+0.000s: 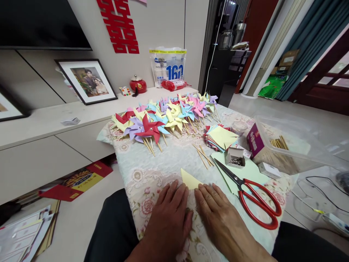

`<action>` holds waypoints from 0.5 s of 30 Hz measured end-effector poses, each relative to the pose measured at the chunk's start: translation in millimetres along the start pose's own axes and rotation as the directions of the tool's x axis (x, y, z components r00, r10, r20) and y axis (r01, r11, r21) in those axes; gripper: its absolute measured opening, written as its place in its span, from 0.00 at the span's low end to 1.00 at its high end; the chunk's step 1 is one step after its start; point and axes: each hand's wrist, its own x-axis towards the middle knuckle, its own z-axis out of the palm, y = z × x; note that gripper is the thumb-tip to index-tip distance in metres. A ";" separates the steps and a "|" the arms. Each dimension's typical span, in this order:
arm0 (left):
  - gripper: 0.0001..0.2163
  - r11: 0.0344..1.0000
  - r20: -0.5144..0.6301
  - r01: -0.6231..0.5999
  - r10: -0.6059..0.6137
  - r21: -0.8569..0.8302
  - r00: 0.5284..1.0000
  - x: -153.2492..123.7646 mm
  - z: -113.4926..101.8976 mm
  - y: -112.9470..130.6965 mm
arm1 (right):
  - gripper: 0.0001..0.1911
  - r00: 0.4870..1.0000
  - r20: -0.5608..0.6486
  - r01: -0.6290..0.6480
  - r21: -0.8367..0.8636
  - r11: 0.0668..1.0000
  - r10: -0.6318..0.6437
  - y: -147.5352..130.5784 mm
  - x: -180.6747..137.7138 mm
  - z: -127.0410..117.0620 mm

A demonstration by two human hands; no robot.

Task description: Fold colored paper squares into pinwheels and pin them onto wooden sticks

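Both hands lie flat, side by side, on a folded yellow paper [189, 179] at the near edge of a small table with a floral cloth [152, 171]. My left hand [170, 214] has its fingers stretched out and pressed on the paper's left part. My right hand [215, 213] is also flat, fingers together, covering its right part. Only a yellow triangular corner shows beyond my fingertips. Neither hand grips anything.
Red-handled scissors [253, 196] lie just right of my right hand on light green paper. Behind them are a stack of coloured paper squares [220, 137], loose wooden sticks [203, 154], a small box of pins [235, 158], a clear bin [289, 145], and many finished pinwheels [166, 118].
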 end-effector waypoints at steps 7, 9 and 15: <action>0.18 1.000 0.032 0.014 -0.014 0.009 0.999 1.0 -1.4 0.3 | 0.21 0.997 -0.061 -0.041 0.030 0.999 0.043 1.6 12.8 -11.1; 0.18 1.000 0.049 0.015 -0.015 0.005 0.999 0.9 -1.8 0.0 | 0.21 0.999 -0.031 -0.014 0.081 0.997 0.017 1.9 15.2 -10.6; 0.21 1.000 0.094 0.029 -0.029 0.004 0.995 -0.4 -2.1 -3.0 | 0.21 1.000 0.020 -0.017 0.170 0.985 0.014 4.0 12.9 -1.4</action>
